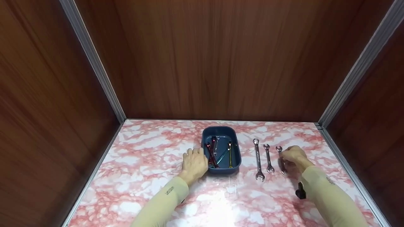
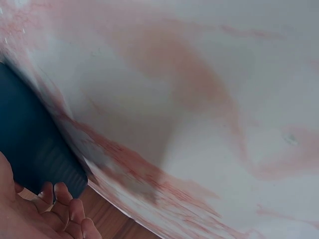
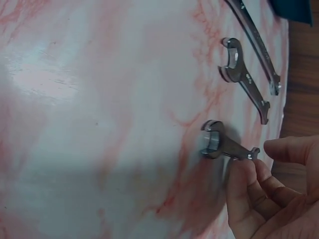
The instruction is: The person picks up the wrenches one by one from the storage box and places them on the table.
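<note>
A dark blue bin (image 1: 222,170) stands mid-table with several coloured wrenches inside, among them a red wrench (image 1: 211,154) and a yellow wrench (image 1: 230,157). My left hand (image 1: 195,164) rests against the bin's left side, its fingers loosely curled beside the outer wall in the left wrist view. Right of the bin, a long silver wrench (image 1: 258,159) and a shorter silver wrench (image 1: 268,159) lie side by side. My right hand (image 1: 295,155) holds the rightmost small silver wrench (image 3: 224,144) between thumb and fingers; a shadow shows beneath it.
The table (image 1: 132,176) has a red and white marbled top. Brown wood-grain panels (image 1: 205,63) with grey metal corner strips enclose the back and both sides. A small black object (image 1: 300,191) shows beside the right forearm.
</note>
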### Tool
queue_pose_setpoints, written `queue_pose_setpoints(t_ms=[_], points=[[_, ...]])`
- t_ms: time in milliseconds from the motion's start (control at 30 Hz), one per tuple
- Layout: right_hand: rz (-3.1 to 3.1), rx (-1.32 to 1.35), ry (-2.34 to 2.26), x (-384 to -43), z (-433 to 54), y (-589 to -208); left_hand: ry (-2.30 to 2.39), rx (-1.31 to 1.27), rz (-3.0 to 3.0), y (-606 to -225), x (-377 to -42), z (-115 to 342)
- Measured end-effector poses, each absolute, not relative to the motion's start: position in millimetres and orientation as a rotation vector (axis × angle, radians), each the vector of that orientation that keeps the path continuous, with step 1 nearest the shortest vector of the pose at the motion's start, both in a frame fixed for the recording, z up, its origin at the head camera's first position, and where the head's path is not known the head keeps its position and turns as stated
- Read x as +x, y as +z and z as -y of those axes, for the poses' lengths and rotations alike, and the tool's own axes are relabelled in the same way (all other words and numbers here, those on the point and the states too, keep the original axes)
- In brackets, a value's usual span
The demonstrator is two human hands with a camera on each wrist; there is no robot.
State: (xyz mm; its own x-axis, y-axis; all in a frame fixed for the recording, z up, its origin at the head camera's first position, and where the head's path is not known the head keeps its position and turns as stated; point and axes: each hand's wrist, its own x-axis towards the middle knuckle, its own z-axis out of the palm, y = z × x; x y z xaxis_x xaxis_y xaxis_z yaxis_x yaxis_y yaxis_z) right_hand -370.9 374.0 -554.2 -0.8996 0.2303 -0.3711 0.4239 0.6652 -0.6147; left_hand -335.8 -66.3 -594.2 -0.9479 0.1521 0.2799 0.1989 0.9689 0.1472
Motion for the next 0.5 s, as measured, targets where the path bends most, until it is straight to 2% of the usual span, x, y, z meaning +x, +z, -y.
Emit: queue_pose_setpoints(t_ms=[500], points=[[-2.678,0.428,-1.006,-374,-365,-540,-0.267,-0.264,2.874,-595,-337,68]])
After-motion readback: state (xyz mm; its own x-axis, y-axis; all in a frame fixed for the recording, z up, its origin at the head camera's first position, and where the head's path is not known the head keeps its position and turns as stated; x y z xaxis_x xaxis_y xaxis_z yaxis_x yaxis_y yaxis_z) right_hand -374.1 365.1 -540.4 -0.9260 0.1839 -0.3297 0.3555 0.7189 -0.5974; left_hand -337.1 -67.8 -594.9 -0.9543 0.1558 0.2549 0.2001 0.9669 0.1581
